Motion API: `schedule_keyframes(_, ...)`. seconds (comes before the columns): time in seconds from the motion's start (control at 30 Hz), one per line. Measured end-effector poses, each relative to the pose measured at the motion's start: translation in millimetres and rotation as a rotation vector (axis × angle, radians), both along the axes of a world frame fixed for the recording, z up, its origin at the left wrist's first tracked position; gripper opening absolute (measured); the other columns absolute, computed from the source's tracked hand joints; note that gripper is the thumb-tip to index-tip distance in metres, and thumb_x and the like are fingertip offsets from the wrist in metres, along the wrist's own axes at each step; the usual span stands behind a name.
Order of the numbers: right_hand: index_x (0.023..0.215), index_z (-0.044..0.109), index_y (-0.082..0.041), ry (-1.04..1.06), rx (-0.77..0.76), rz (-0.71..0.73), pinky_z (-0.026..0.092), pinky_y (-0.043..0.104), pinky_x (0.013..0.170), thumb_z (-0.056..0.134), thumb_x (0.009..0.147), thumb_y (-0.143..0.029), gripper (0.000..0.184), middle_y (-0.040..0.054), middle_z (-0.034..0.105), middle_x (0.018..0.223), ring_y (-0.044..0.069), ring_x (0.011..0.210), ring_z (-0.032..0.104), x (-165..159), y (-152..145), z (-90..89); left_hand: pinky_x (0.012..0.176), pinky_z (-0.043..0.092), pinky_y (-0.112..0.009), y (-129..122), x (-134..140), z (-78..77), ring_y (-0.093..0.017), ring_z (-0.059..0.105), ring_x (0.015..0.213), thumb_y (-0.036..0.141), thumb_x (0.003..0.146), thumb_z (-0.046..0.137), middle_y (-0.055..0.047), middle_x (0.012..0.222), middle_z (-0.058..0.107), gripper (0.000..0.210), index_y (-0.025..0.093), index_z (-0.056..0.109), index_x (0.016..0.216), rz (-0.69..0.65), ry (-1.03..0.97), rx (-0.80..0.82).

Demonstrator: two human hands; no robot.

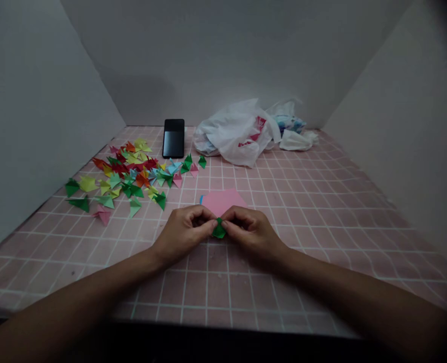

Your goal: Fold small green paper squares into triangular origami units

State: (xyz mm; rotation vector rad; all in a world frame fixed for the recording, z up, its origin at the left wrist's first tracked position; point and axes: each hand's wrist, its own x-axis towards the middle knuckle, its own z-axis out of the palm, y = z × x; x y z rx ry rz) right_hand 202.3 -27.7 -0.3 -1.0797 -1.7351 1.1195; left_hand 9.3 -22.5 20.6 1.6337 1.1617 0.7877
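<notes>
While both forearms rest low over the near part of the pink tiled tabletop [321, 201], the left hand [183, 229] and the right hand [248, 231] meet at the middle of the scene, each curled almost closed with thumb and fingertips pinched onto one small folded piece of green paper [219, 231]. The left hand grips its left edge, the right hand its right edge, and the knuckles of both face away from the camera. The green piece is tiny, creased into a compact pointed shape, and only its lower part shows between the fingertips; whether it touches the tabletop I cannot tell.

Just beyond the hands lies a flat square sheet of pink paper [221, 200], turned like a diamond, with a sliver of blue paper [201, 199] peeking out at its left edge.

Farther off to the left spreads a loose scatter of small folded paper triangles [128, 176] in green, yellow, red, orange, pink and light blue. At the far side a black smartphone [174, 138] stands propped against the white back wall [223, 60]. To its right sits a crumpled white plastic bag [238, 133] with red print, and a second bundle of white plastic [293, 133] with blue markings lies just beside it, farther right.
</notes>
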Motion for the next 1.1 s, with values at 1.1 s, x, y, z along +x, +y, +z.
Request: schedule_keyframes(1.1, 0.097, 0.067, -0.023, 0.101, 0.304, 0.138, 0.052, 0.03, 0.072, 0.071, 0.091, -0.03, 0.011, 0.0047, 0.064, 0.099, 0.017, 0.086, 0.063, 4.4, 6.6, -4.5, 0.063, 0.045, -0.025, 3.6, 0.1, -1.1, -0.013, 0.058, 0.064, 0.034, 0.077, 0.067, -0.001, 0.069, 0.065, 0.019, 0.015, 0.066, 0.075, 0.14, -0.12, -0.046)
